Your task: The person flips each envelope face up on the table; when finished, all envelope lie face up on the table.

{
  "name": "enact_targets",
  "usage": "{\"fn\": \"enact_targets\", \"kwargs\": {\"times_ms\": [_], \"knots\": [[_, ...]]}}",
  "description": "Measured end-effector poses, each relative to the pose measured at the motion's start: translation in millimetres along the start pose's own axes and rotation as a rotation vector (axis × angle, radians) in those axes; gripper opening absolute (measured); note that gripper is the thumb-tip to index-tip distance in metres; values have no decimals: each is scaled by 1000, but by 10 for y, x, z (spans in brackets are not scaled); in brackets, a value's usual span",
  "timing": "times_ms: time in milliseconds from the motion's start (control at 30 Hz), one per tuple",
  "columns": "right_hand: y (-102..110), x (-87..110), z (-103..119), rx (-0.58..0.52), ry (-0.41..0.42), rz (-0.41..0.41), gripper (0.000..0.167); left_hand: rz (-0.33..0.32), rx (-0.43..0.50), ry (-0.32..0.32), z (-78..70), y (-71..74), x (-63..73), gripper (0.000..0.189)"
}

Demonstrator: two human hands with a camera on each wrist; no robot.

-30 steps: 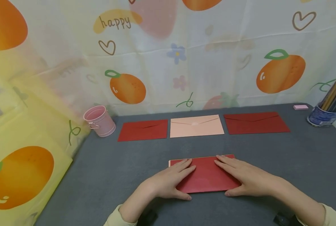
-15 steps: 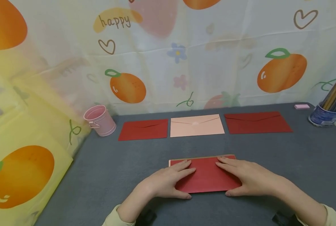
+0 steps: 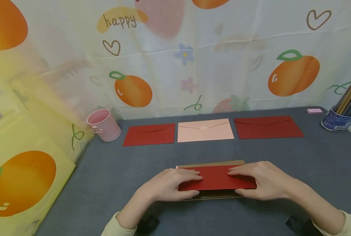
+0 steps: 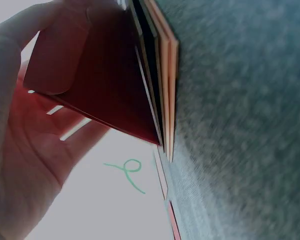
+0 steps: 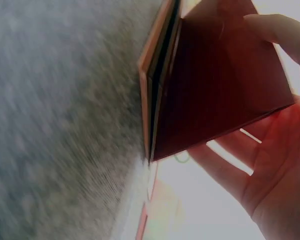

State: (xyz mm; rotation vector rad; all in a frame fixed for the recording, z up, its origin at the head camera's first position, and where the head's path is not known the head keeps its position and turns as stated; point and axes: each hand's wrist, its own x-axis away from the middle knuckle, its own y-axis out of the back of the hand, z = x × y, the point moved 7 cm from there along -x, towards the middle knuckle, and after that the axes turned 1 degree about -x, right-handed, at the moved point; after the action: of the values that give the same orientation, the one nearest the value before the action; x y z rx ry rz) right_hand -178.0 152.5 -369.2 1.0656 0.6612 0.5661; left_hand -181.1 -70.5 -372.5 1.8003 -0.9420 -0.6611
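Both hands hold a red envelope (image 3: pixel 215 178) over a stack of envelopes in the middle of the table. My left hand (image 3: pixel 171 185) grips its left end, thumb at the near edge and fingers across the top. At the right end, my right hand (image 3: pixel 267 180) pinches it the same way. Its near edge is tilted up, while the far edge stays down by the stack. A brown envelope (image 3: pixel 215 163) shows beneath it. The left wrist view shows the raised underside with its flap (image 4: pixel 60 55), and pale pink envelope edges (image 4: pixel 166 85) lower in the stack.
Behind the stack lie a red envelope (image 3: pixel 149 135), a pale pink envelope (image 3: pixel 205 131) and another red envelope (image 3: pixel 268 127) in a row. A pink bucket (image 3: pixel 104 126) stands back left. At right are a pencil cup (image 3: pixel 338 122) and a small pink block (image 3: pixel 314 111).
Earlier both hands lay flat on the red envelope. Now the fingers and thumbs hold it, and its near edge has risen, uncovering the brown envelope below.
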Motion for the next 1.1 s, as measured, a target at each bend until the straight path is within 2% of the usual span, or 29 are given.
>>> {"fn": "enact_targets", "kwargs": {"times_ms": [167,233,367,500,567,700,867,967,1100], "knots": [[141,23,-27,-129,59,-94,37,-212,-6,-152,-43,197,35,26],[185,23,-34,-195,91,-144,38,-301,-22,-190,-48,268,57,21],[255,19,-43,-289,135,-259,36,-422,21,-179,-14,372,91,16],[320,30,-55,-293,120,-354,32,-471,131,-159,12,428,106,16],[340,35,-63,-285,84,-370,30,-481,198,-163,24,441,111,17],[340,37,-102,-295,1,-348,30,-479,303,-150,91,439,115,16],[323,34,-172,-319,-74,-309,25,-449,369,-80,221,417,135,16],[303,35,-214,-323,-99,-289,23,-399,377,-21,303,416,156,14],[264,39,-269,-326,-122,-271,20,-273,359,65,405,398,187,10]]}}
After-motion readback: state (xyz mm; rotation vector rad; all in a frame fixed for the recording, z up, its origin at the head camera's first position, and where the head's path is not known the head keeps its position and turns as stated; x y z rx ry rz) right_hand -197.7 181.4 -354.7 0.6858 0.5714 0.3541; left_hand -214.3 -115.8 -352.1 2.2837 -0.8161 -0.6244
